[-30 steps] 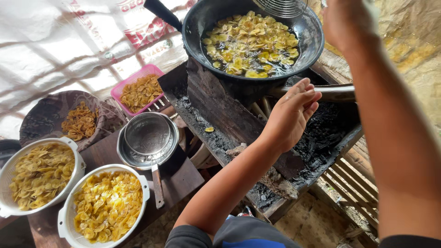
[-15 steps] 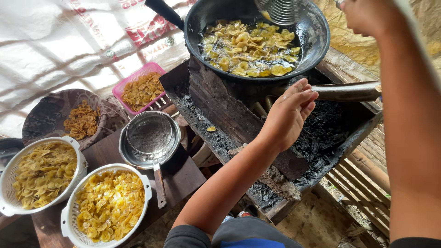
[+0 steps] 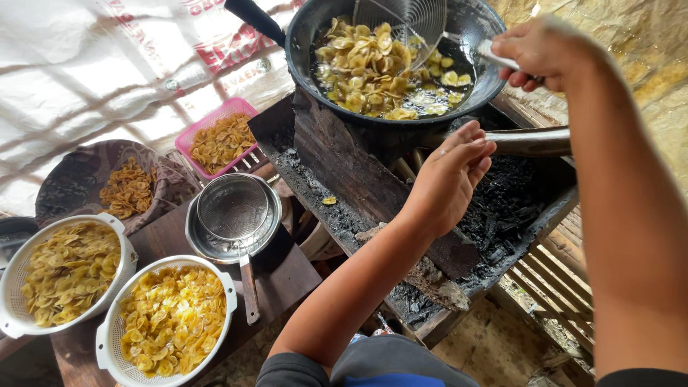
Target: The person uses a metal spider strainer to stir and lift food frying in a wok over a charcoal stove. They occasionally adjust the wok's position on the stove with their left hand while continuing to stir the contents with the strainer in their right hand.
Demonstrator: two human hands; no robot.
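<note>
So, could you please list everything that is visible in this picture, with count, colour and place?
wok: 1, black, on the stove at top, holds oil and frying yellow chips
skimmer: 1, metal wire, over the wok
stove: 1, charred black, centre
pipe: 1, metal, lying on the stove at right
colanders: 2, white, bottom left, full of yellow chips
pink basket: 1, left of the stove, holds browner chips
round tray: 1, dark patterned, far left, holds a small pile of chips
sieve: 1, metal, resting in a steel bowl, on the dark table
left hand: over the stove, by the pipe, holding nothing
right hand: top right, gripping the skimmer's handle
</note>
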